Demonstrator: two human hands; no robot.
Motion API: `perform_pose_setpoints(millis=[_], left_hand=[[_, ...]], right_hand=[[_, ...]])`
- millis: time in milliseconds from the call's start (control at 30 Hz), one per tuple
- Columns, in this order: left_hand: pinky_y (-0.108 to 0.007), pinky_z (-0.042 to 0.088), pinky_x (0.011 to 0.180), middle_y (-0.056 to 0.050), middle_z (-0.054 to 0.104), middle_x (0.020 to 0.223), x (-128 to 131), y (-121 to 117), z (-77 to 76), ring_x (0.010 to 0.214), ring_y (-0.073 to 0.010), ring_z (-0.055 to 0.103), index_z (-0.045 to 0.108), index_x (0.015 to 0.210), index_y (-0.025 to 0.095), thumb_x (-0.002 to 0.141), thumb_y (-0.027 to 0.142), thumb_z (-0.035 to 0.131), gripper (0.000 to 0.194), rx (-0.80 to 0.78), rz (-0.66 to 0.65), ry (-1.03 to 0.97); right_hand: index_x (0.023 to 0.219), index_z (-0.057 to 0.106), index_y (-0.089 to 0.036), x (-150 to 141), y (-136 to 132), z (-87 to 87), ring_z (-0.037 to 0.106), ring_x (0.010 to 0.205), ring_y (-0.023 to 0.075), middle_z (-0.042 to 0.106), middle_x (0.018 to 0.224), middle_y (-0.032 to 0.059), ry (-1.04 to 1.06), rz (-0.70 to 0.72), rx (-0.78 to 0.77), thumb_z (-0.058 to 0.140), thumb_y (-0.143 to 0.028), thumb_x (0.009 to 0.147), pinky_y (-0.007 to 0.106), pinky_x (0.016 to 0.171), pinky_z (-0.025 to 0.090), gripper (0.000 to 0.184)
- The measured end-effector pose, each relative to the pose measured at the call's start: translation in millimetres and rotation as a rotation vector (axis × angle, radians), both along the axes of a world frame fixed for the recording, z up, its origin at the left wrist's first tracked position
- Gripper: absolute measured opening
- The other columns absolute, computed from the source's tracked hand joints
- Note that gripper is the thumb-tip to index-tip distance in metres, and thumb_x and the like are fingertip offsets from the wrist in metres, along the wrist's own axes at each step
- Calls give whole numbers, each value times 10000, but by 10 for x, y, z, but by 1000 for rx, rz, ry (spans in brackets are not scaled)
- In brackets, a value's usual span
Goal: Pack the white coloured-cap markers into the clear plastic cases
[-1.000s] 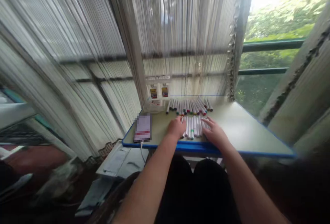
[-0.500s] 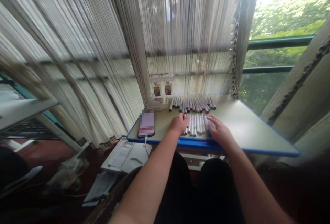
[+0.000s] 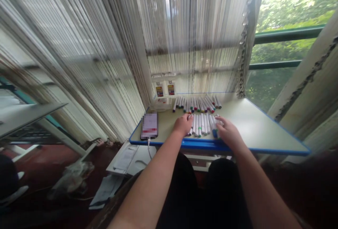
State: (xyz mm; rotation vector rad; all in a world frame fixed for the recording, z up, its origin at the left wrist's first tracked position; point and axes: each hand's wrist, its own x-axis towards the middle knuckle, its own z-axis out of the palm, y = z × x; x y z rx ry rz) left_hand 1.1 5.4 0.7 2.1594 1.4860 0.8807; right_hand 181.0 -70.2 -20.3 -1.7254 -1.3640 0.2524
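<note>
Here we are at a narrow table (image 3: pixel 260 132) with a blue edge, pushed right up against the window, and the action sits at lower centre of the frame. The left hand (image 3: pixel 182 124) is curled in tight at the left end of the front group of markers (image 3: pixel 201 125), its fingers closed down narrow. The right hand (image 3: pixel 229 133) comes in at the other end, fingers spread over the last few barrels, right beside a blue-capped marker (image 3: pixel 214 133). Is either hand actually gripping a marker? From up here, I can't tell; the fingers hide that.

The front group lies side by side, white barrels parallel, within easy reach of both hands. Beyond it, the back row of markers (image 3: pixel 196 105) fans out along the far edge, coloured caps showing, probably so each colour can be picked out at a glance.

Off to the left, a phone (image 3: pixel 149 126) lies flat on the table, screen blurred out, well clear of the hands, seemingly to keep the working space free. Its white charging cable (image 3: pixel 148 148) drops over the front edge toward the papers (image 3: pixel 126 159) below. And behind it all, a string curtain (image 3: pixel 195 28) hangs across the upper part of the frame, with a green railing (image 3: pixel 287 35) at upper right.
</note>
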Motion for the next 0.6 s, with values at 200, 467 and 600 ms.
perform_pose_setpoints(millis=[200, 467, 600], left_hand=[[-350, 409, 989, -163, 638, 1131, 8, -112, 14, 1138, -250, 549, 620, 1089, 116, 887, 328, 440, 344, 133, 3, 17], [-354, 378, 1040, -71, 627, 1185, -829, -52, 721, 1158, -187, 543, 606, 1105, 194, 852, 208, 495, 278, 290, -82, -330], [-340, 425, 982, -68, 652, 1146, -1249, 12, 867, 1085, -176, 586, 631, 1052, 173, 850, 177, 483, 250, 159, -43, -608]], right_hand=[[1085, 636, -163, 40, 9, -8, 558, 1102, 269, 623, 1167, 131, 39, -8, 18, 421, -370, 768, 435, 973, 405, 435], [1031, 653, -213, -827, 69, 715, 566, 1080, 236, 650, 1115, 83, 158, 423, 249, 463, -404, 797, 406, 961, 405, 357], [1029, 660, -181, -1390, 345, 872, 590, 1000, 236, 677, 1040, 100, 339, 451, 277, 463, -414, 788, 395, 912, 425, 389]])
